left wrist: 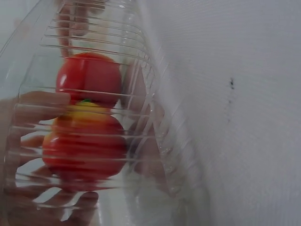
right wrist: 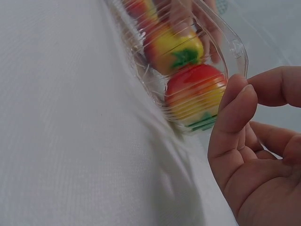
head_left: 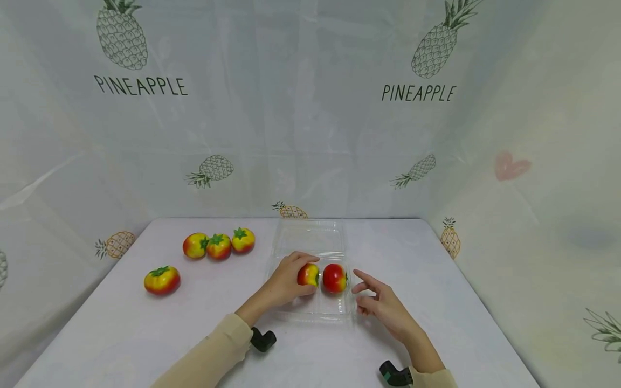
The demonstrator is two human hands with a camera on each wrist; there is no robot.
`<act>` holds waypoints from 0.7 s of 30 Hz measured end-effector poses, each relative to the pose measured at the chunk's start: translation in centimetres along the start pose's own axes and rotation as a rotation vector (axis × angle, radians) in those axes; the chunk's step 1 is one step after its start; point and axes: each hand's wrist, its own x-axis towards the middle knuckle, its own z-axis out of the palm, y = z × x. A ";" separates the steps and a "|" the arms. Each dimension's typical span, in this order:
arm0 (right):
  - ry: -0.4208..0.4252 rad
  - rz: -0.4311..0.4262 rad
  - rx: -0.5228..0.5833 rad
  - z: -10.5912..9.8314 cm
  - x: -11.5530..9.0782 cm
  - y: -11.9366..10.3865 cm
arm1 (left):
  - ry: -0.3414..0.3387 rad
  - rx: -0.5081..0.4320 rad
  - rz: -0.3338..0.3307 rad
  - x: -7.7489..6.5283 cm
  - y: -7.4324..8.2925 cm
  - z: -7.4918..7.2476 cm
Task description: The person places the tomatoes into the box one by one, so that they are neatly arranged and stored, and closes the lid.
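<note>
My left hand (head_left: 287, 280) grips a red-and-yellow persimmon (head_left: 308, 275) from above, thumb at the near side and fingers at the far side. It lies within the left part of a clear plastic clamshell box (head_left: 310, 308). Close beside it, a second persimmon (head_left: 335, 278) sits in the right part, its green leaf cap facing right. Just outside the box's right edge is my right hand (head_left: 385, 310), fingers loosely bent and holding nothing. In the right wrist view, its thumb and index finger overlap near the box's rim (right wrist: 241, 52).
The box's raised lid (head_left: 310, 236) stands toward the back. Three persimmons sit in a row at the back left: one left (head_left: 195, 246), one middle (head_left: 219, 247), one right (head_left: 243, 240). Another persimmon (head_left: 162, 281) lies nearer on the left. A pineapple-print curtain (head_left: 310, 124) hangs behind the white table.
</note>
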 end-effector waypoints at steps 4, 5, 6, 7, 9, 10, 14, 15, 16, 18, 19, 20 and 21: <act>0.003 0.000 0.001 0.0 0.0 0.0 | -0.001 -0.002 -0.003 0.0 0.1 -0.2; 0.004 0.001 0.001 0.0 0.0 0.0 | -0.002 -0.002 0.000 0.0 0.1 -0.2; 0.005 0.001 0.000 0.0 0.0 0.0 | -0.004 -0.004 0.002 0.0 0.1 -0.3; 0.005 0.001 -0.001 0.0 0.0 0.0 | -0.005 -0.002 0.004 0.0 0.1 -0.3; 0.006 0.002 -0.002 0.0 0.0 0.0 | -0.007 -0.002 0.008 0.0 0.1 -0.4; 0.005 0.002 -0.002 0.0 0.0 0.1 | -0.009 0.003 0.012 0.0 0.1 -0.5; 0.005 0.003 -0.005 0.0 0.0 0.1 | -0.013 0.031 0.011 0.0 0.1 -1.0; 0.005 0.003 -0.005 0.0 0.0 0.0 | -0.013 0.041 0.010 0.0 0.0 -1.1; 0.006 0.003 -0.005 0.0 0.0 0.0 | -0.012 0.050 0.009 -0.1 0.0 -1.4; 0.008 0.004 -0.006 0.0 0.0 0.0 | -0.004 0.057 0.010 -0.2 0.0 -1.9; 0.010 0.005 -0.006 0.0 0.0 0.0 | 0.000 0.057 0.011 -0.2 0.1 -2.3; 0.011 0.005 -0.005 0.0 0.0 0.0 | 0.008 0.054 0.018 -0.4 0.1 -2.7; 0.011 0.005 -0.005 0.0 0.0 0.0 | 0.013 0.056 0.021 -0.5 0.1 -3.1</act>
